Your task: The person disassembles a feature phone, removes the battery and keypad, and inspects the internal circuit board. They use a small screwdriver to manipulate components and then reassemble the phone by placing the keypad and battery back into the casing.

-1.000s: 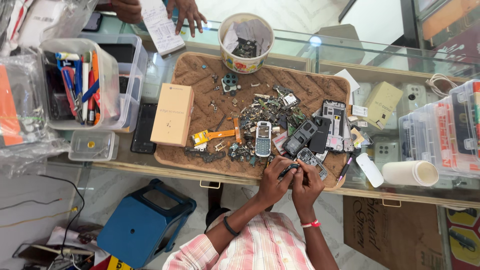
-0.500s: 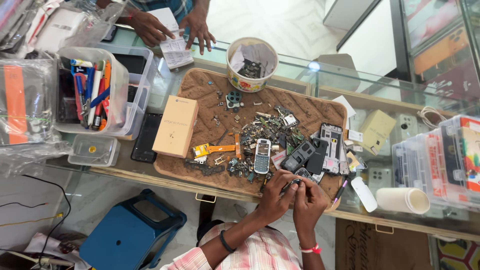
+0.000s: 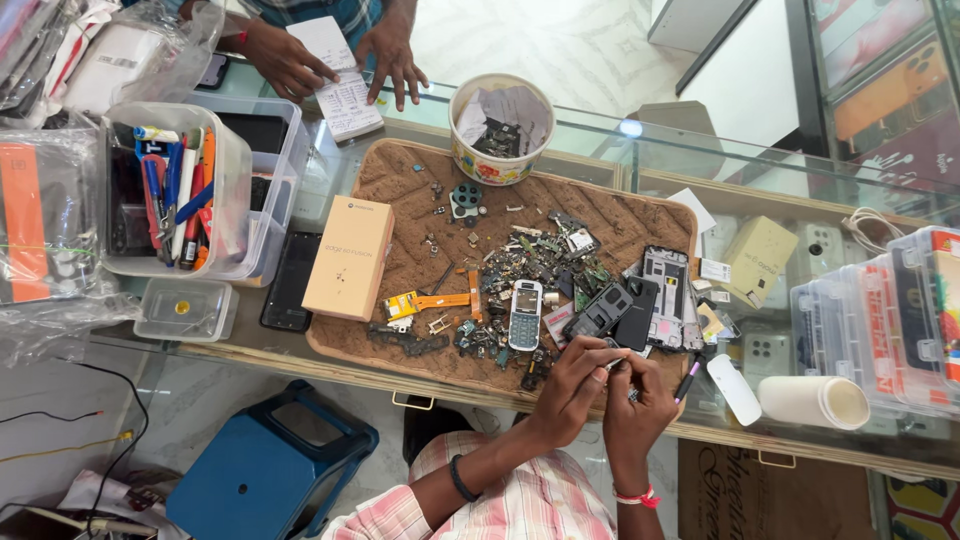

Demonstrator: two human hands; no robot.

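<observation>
A small metallic part (image 3: pixel 612 366), too tiny to identify, sits pinched between the fingertips of the left hand (image 3: pixel 572 388) and right hand (image 3: pixel 640 412), just above the brown mat's (image 3: pixel 400 180) near edge.

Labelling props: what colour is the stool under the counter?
Blue, with a dark recessed top; the stool shows in the head view.

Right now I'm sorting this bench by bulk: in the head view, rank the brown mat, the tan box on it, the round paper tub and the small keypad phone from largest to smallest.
1. brown mat
2. tan box
3. round paper tub, clearly smaller than the box
4. small keypad phone
</observation>
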